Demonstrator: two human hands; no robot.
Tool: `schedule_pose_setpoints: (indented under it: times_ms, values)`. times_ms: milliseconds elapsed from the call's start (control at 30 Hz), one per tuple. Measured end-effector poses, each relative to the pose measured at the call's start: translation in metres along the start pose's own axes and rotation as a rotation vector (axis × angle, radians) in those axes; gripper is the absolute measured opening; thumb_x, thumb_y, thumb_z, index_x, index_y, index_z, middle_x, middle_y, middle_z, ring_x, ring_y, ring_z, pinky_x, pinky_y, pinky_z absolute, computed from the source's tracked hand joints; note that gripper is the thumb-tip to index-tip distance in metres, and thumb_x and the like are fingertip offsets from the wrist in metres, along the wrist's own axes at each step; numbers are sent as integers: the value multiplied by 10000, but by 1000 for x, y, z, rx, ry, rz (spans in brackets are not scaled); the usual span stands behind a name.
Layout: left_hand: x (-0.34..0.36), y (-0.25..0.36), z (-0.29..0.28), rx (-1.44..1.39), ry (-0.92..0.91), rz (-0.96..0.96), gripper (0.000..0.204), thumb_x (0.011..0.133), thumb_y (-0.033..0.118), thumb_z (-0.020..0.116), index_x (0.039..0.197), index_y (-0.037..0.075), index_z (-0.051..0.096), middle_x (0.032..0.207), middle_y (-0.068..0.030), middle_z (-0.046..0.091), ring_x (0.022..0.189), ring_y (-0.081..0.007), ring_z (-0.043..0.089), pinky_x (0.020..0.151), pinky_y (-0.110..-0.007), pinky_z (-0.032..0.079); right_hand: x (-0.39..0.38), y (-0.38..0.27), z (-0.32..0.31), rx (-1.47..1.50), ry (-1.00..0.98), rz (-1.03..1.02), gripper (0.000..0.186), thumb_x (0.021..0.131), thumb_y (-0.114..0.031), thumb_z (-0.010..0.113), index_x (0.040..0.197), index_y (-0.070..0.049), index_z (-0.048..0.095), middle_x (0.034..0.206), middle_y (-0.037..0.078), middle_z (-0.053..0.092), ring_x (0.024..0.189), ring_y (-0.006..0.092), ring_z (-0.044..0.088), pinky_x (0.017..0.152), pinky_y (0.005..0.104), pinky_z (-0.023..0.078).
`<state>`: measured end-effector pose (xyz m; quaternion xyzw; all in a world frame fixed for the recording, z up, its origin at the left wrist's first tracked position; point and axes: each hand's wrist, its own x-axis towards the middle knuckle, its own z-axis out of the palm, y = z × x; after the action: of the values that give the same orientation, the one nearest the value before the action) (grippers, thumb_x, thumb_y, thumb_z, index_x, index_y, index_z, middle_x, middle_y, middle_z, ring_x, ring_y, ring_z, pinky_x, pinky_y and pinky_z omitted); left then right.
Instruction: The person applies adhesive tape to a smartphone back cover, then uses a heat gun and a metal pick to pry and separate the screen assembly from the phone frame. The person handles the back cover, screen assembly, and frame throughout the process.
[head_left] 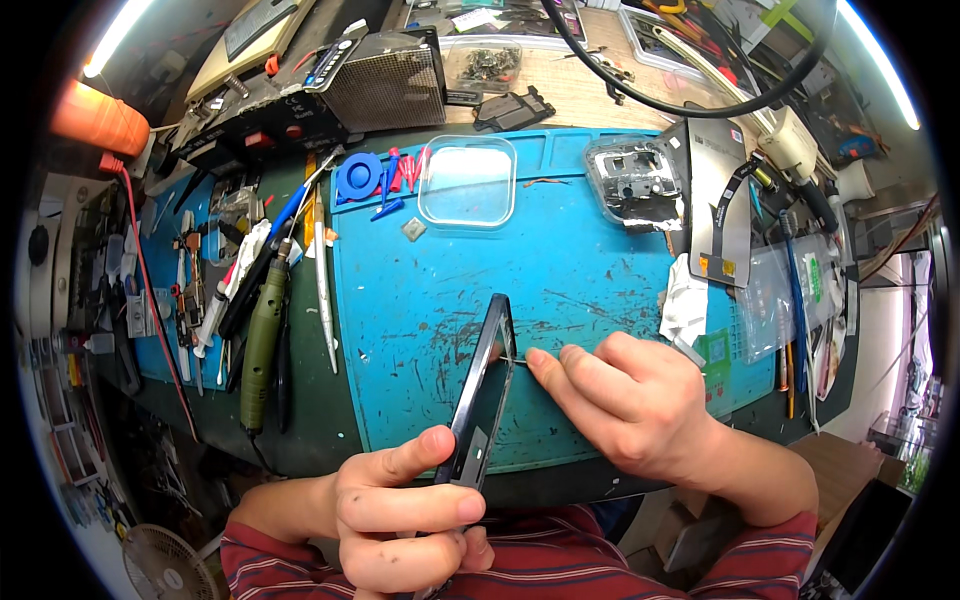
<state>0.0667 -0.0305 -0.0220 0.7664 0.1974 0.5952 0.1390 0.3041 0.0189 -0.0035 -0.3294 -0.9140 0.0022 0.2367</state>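
My left hand [405,500] is closed around the lower part of a dark smartphone [478,400], held upright on edge above the blue mat. A shiny black face of the phone is turned left, and its other side, with small inner parts, slants to the right. In my right hand [635,400], thumb and fingers pinch a thin metal tool [516,360]. The tool's tip reaches the phone's right side near its upper end. Most of the tool is hidden in the fist, so its exact kind does not show.
The blue work mat [420,270] holds a clear plastic box [467,182], a tray of phone parts [635,185] and blue and red nozzles [385,178]. A green rotary tool [263,350] and tweezers [324,290] lie left. Crumpled tissue [685,305] and plastic bags [780,300] are right.
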Motion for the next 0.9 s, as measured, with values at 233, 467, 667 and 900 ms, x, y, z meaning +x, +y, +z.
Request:
schedule_pose_setpoints:
  times_ms: [233, 467, 667, 900]
  values:
    - [-3, -3, -7, -24, -13, 29, 708, 794, 155, 897, 1302, 317, 430, 1038, 31, 423, 993, -229, 563, 1153, -654, 439, -2, 5, 0, 49, 3, -26, 485, 611, -105, 677, 1070, 6, 786, 931, 36, 671, 611, 125, 533, 477, 273, 434]
    - [14, -8, 6, -47, 59, 36, 317, 912, 67, 769, 1044, 125, 487, 984, -23, 509, 993, -241, 646, 1100, -619, 516, -4, -4, 3, -27, 25, 40, 498, 616, -102, 675, 1090, 6, 784, 941, 59, 673, 627, 142, 536, 491, 272, 434]
    - [16, -4, 14, 2, 50, 51, 461, 973, 79, 709, 1299, 210, 410, 1009, -77, 477, 913, -281, 626, 1037, -629, 558, -3, -6, 7, -68, 74, 62, 215, 756, -77, 787, 968, -45, 780, 841, -14, 516, 638, 109, 465, 474, 245, 342]
    - [11, 3, -8, -35, -160, -75, 216, 925, 40, 751, 821, 36, 562, 964, -23, 526, 1015, -243, 671, 1107, -609, 516, -1, -4, 0, -83, 8, -8, 458, 635, -97, 714, 1077, -1, 790, 911, 18, 644, 629, 113, 505, 478, 254, 409]
